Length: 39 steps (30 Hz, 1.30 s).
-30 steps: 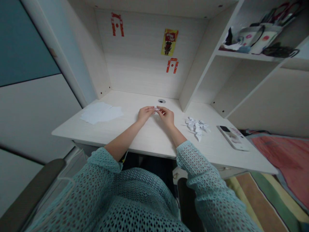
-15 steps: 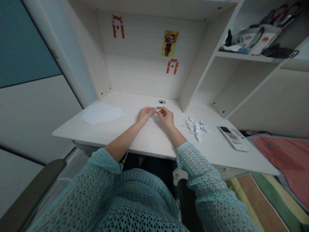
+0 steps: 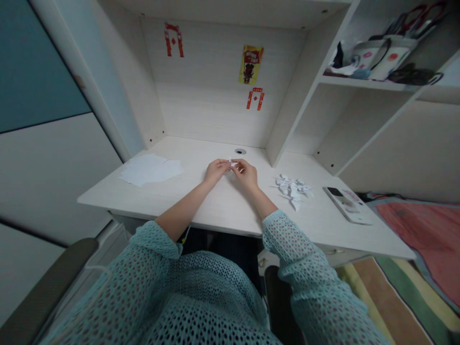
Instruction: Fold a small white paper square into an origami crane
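Note:
My left hand (image 3: pixel 216 170) and my right hand (image 3: pixel 247 173) meet over the middle of the pale wooden desk (image 3: pixel 223 201). Between their fingertips they pinch a small piece of folded white paper (image 3: pixel 232 163), most of it hidden by the fingers. Both hands have their fingers closed on it. A loose stack of flat white paper sheets (image 3: pixel 150 168) lies to the left of my left hand. To the right of my right hand sits a pile of several small folded white paper shapes (image 3: pixel 293 187).
A phone (image 3: pixel 347 204) lies on the desk's right side. A cable hole (image 3: pixel 240 151) is just behind my hands. Shelves at the upper right hold bags and cups (image 3: pixel 377 55). A striped blanket (image 3: pixel 413 249) lies at the lower right, a chair armrest (image 3: pixel 50 287) at the lower left.
My fingers have shifted slightly on the folded paper; the hands stay in the same spot. The view has nudged a little.

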### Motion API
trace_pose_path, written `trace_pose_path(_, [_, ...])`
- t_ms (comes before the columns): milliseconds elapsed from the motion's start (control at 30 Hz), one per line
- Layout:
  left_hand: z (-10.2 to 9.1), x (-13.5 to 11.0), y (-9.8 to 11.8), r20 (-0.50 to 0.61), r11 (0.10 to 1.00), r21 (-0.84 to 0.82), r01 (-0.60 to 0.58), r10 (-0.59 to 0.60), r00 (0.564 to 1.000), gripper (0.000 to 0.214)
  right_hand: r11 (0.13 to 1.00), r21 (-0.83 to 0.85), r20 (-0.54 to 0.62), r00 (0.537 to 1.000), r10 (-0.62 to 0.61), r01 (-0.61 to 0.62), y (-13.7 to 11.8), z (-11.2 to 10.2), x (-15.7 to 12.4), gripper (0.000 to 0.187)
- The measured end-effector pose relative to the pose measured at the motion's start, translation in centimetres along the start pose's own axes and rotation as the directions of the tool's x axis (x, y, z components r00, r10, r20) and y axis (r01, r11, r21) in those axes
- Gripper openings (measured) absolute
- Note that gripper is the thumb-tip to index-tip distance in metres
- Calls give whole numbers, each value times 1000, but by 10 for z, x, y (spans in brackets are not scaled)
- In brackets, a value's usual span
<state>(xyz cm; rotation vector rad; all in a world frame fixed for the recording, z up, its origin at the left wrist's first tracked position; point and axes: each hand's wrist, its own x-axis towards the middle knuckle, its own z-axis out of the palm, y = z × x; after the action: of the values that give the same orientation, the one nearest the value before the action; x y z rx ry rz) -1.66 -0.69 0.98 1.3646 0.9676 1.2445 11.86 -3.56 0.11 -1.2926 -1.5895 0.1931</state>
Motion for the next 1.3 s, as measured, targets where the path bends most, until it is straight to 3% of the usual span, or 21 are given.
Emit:
trace_pose_path(267, [-1, 1, -1, -9, 999, 9, 32, -31, 999, 29, 999, 36, 3, 1000, -3, 3, 1, -1, 0, 28])
trace_pose_path(600, [0, 3, -7, 73, 1000, 27, -10, 8, 997, 28, 998, -64, -12, 1000, -13, 12, 4, 0, 0, 30])
trace_pose_path(833, [-1, 2, -6, 98, 999, 38, -7, 3, 995, 32, 997, -23, 0, 998, -67, 67, 6, 0, 1, 23])
trace_pose_path(1300, [0, -1, 0, 55, 997, -38, 63, -61, 997, 31, 998, 60, 26, 999, 22, -24, 3, 3, -1, 30])
